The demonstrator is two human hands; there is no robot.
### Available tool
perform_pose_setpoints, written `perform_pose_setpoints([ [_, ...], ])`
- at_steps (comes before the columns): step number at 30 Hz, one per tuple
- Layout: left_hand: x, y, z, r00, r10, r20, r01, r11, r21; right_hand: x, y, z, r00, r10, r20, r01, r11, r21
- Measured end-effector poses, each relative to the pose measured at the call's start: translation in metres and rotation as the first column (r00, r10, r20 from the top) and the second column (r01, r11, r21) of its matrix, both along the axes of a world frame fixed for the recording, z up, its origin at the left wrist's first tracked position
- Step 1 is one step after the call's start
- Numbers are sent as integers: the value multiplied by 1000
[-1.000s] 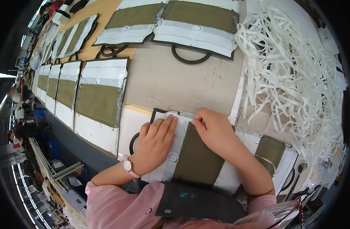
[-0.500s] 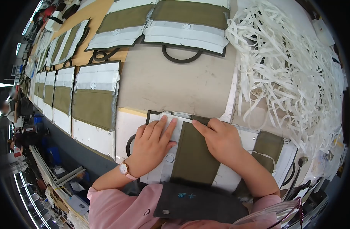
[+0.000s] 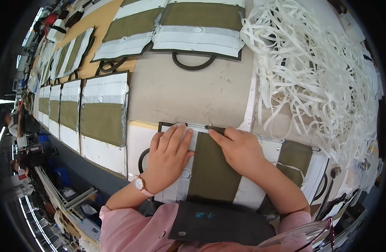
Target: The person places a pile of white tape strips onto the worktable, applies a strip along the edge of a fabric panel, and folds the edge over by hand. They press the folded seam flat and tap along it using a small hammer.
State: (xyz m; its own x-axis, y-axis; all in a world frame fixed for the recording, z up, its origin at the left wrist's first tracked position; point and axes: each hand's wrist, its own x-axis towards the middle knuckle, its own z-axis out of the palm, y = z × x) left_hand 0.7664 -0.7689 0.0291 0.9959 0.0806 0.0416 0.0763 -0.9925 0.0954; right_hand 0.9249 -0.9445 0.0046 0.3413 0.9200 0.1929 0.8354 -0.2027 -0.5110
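Observation:
An olive and white fabric bag panel (image 3: pixel 216 168) with dark edging lies flat in front of me, its dark loop handle (image 3: pixel 143 161) at the left. A narrow white strip (image 3: pixel 200 129) runs along the panel's far edge between my hands. My left hand (image 3: pixel 170 153), with a watch at its wrist, lies palm down with fingers stretched over the panel's far left corner. My right hand (image 3: pixel 240 150) rests on the olive part, index fingertip against the strip's right end. Its other fingers are curled under, and the thumb is hidden.
Several similar panels (image 3: pixel 102 122) lie at the left, with more panels (image 3: pixel 201 17) at the back. A tangled heap of white strips (image 3: pixel 310 71) covers the right. Another olive and white piece (image 3: pixel 296 161) lies beside my right forearm, near a dark rod-like tool (image 3: pixel 335 171).
The fingers of my left hand have drawn closer together at the far edge. Both hands stay at nearly the same place on the panel. The view has shifted slightly.

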Motion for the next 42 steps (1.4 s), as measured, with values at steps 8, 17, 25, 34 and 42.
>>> perform_pose_setpoints([
  [8,-3,0,1,998,6,-69,-8,999,-32,1,-1,0,1000,9,-7,-9,1000,24],
  [17,5,-8,4,997,-9,-78,8,1000,-13,1,1,3,999,18,41,-17,1000,-11],
  [25,5,-14,5,997,7,-79,-3,998,57,9,-51,29,981,-131,-143,122,990,-69],
  [34,1,-15,0,997,44,-69,-41,999,35,5,-61,61,921,-85,-379,92,996,2],
  [42,-1,-15,-1,994,58,-97,-57,998,13,20,-65,21,981,-141,-133,138,990,-31],
])
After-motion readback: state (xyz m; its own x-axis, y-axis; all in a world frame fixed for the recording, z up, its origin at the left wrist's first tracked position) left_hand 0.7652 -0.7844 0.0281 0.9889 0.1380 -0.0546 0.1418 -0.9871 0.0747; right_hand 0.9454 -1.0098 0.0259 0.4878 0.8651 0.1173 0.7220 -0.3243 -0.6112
